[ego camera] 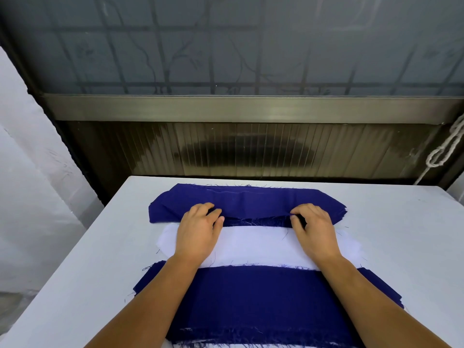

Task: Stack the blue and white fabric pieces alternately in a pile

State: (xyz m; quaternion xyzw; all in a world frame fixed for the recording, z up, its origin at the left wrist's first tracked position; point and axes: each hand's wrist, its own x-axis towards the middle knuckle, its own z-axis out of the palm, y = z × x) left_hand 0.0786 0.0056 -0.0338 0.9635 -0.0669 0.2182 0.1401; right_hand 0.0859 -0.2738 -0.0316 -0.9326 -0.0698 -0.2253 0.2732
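Mid-task: near dark-blue frayed fabric pile (263, 302) shows white beneath. Left hand (198, 229) and right hand (313, 229) pinch the near edge of far dark-blue fabric stack (246, 202); white fabric stack (256, 244) lies between. Many pieces apparently left.

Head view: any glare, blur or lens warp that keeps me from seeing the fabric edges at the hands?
Head view: even, soft light, no glare on the white table; wide-angle warp bows the table edges; frayed edge of the far blue fabric sharp between the left hand and the right hand; white fabric nearly blends into the table.
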